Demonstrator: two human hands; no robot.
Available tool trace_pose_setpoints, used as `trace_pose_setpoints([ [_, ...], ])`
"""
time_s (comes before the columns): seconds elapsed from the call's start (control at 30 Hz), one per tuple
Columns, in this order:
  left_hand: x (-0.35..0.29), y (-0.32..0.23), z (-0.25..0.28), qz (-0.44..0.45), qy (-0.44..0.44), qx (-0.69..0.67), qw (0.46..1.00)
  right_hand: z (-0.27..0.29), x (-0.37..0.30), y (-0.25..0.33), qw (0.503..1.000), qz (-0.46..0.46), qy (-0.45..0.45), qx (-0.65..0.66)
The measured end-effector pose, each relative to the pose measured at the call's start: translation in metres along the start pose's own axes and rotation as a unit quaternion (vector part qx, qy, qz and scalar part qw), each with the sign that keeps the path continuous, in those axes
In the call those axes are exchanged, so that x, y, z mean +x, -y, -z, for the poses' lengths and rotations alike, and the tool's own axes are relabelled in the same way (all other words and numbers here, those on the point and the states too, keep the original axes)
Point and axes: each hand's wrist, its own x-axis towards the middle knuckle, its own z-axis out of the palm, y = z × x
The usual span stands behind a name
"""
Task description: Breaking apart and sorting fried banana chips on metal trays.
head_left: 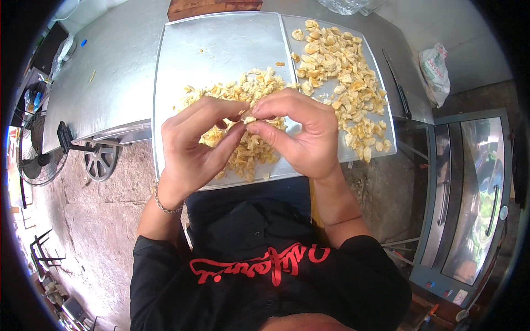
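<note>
Our left hand [193,135] and right hand [305,132] together, pinching one small pale piece [249,119], crumbly yellowish heap [251,151] beneath, larger chunks [331,60] off to the right

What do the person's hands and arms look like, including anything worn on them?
The left hand and right hand are gloveless. A silvery chain bracelet circles the left wrist; none shows on the right. Both forearms are bare below short, plain black sleeves.
</note>
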Motion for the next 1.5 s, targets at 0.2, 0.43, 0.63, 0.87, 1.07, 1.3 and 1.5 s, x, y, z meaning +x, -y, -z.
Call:
trace_pose_setpoints([
  [0.2,0.000,0.001,0.000,-0.003,0.016,-0.002,1.000,0.002,-0.001,0.000,1.000,-0.008,0.014,0.004],
  [0.43,-0.003,0.005,-0.002,-0.020,0.016,-0.015,1.000,0.001,-0.006,0.008,0.992,-0.095,0.020,0.079],
  [0.63,-0.003,0.001,0.005,-0.005,0.034,-0.013,0.999,0.009,-0.007,0.002,0.980,-0.083,0.018,0.179],
  [0.87,0.006,0.009,0.014,0.019,0.018,0.068,0.997,0.023,0.002,-0.010,0.995,-0.062,-0.042,0.061],
  [1.07,0.007,0.007,0.020,0.052,0.035,0.116,0.991,0.022,0.007,-0.002,0.998,-0.046,-0.016,-0.050],
  [1.3,0.004,0.015,0.015,0.052,0.018,0.119,0.991,0.023,0.005,-0.008,0.994,-0.035,-0.010,-0.105],
  [1.5,0.004,0.016,0.014,0.033,0.012,0.134,0.990,0.025,0.006,-0.011,0.991,-0.011,-0.022,-0.131],
])
